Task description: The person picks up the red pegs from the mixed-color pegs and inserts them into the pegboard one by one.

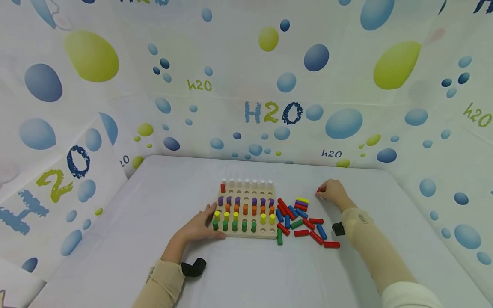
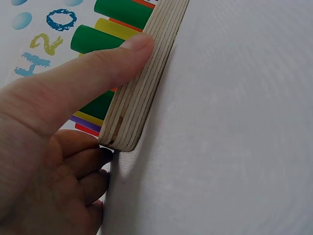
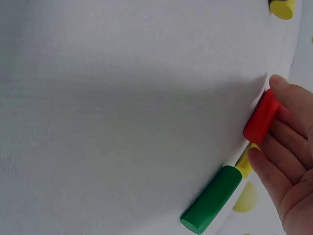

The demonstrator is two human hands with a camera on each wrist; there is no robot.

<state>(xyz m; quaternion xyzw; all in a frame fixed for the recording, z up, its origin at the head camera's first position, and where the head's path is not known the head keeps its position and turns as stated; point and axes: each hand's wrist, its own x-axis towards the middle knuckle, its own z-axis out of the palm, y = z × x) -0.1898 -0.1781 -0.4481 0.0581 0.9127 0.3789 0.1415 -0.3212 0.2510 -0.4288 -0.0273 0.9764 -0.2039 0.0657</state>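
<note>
A wooden pegboard (image 1: 265,234) lies on the table with rows of white, purple, orange, yellow and green pegs. A single red peg (image 1: 223,188) stands at the left of its second row from the back. My left hand (image 1: 198,224) holds the board's near left corner, the thumb (image 2: 137,43) along the front edge and the other fingers by the left side. Right of the board, my right hand (image 1: 334,193) pinches a red peg (image 3: 261,116) close over the table. A green peg (image 3: 211,199) and a yellow peg (image 3: 246,164) appear near it in the right wrist view.
Loose red, blue and green pegs lie scattered beside the board's right side, among them a red peg (image 1: 331,244) nearest the front. Behind them, a small group with a yellow peg (image 1: 302,199) on top lies side by side. A printed curtain (image 1: 231,85) hangs behind the table.
</note>
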